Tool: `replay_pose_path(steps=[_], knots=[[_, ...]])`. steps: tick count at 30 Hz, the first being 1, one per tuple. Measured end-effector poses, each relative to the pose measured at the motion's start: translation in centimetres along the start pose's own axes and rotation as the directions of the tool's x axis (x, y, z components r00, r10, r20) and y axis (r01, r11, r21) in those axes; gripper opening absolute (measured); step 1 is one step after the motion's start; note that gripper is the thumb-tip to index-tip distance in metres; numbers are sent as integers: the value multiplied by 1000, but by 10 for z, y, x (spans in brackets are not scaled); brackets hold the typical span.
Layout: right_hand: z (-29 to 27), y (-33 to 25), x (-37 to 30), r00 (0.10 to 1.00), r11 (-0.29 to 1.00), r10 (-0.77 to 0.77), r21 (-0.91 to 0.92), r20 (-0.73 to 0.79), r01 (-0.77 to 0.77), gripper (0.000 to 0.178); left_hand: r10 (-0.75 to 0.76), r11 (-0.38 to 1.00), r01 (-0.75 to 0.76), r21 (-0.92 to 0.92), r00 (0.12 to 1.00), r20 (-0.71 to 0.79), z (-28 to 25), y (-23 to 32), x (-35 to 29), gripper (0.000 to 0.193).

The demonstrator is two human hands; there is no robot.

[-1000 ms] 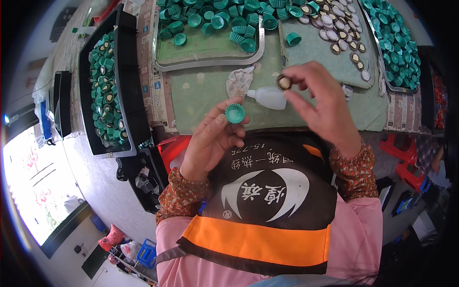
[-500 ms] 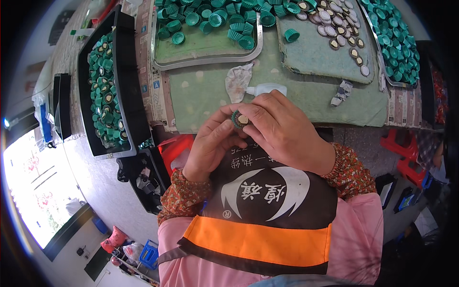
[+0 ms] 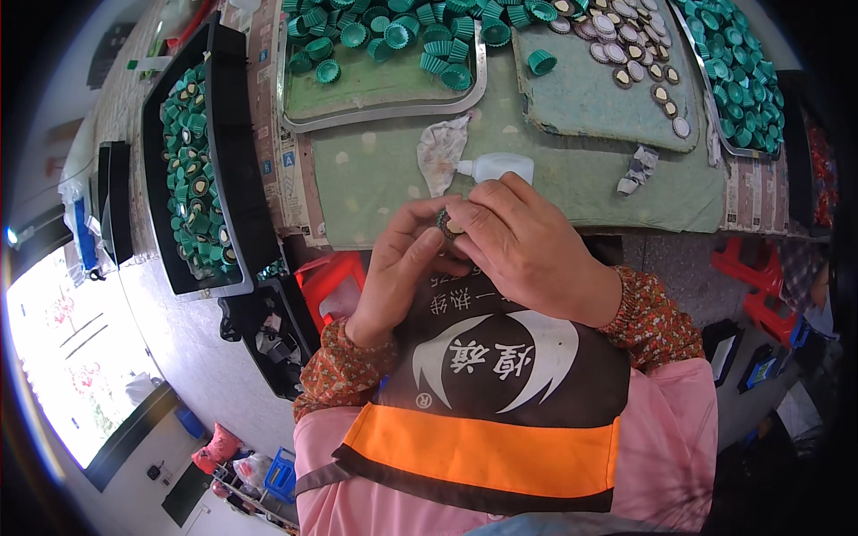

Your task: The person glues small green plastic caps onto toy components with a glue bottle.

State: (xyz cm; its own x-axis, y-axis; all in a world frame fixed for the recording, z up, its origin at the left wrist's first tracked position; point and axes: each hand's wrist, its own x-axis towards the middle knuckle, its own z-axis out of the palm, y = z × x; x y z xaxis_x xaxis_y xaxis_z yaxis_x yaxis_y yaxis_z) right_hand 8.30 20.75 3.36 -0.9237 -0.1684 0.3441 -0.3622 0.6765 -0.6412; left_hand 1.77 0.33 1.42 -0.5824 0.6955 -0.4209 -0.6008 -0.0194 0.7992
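Over the near edge of the table, my left hand [image 3: 400, 266] pinches a small green ribbed cup [image 3: 442, 214] between thumb and fingers. A dark round piece with a cream centre [image 3: 454, 227] sits in the cup's mouth. My right hand [image 3: 532, 255] closes on the same cup from the right, its thumb and fingertips hiding part of it. Just beyond the hands lies a whitish squeeze bottle [image 3: 503, 167] with its nozzle pointing left. A stained white cloth [image 3: 441, 154] rests beside that nozzle.
A metal-rimmed tray [image 3: 384, 115] holds loose green cups. Round pieces [image 3: 636, 49] lie on a green board [image 3: 572, 121]. A black bin [image 3: 234, 147] of filled cups stands left, another tray of cups [image 3: 740, 85] right. A crumpled strip [image 3: 637, 171] and red stools [image 3: 755, 268] are at right.
My right fingers have shifted over the cup and now cover more of it. The cup is turned so less of its face shows. Both hands stay in nearly the same place.
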Motion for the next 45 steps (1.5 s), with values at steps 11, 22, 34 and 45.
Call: replay_pose_path(steps=[11, 22, 34, 45], knots=[[15, 5, -9, 997, 974, 80, 214, -23, -73, 47, -45, 993, 51, 105, 997, -59, 5, -5, 6, 24], [25, 2, -15, 876, 671, 460, 589, 145, -450, 26, 123, 979, -97, 180, 983, -137, 7, -20, 5, 20], [-4, 19, -16, 964, 961, 237, 177, -120, -214, 27, 528, 614, -588, -527, 802, -280, -84, 60, -13, 36], [1, 23, -10, 982, 941, 185, -282, -32, -187, 63, 696, 228, -54, 972, 707, -124, -87, 101, 67, 18]])
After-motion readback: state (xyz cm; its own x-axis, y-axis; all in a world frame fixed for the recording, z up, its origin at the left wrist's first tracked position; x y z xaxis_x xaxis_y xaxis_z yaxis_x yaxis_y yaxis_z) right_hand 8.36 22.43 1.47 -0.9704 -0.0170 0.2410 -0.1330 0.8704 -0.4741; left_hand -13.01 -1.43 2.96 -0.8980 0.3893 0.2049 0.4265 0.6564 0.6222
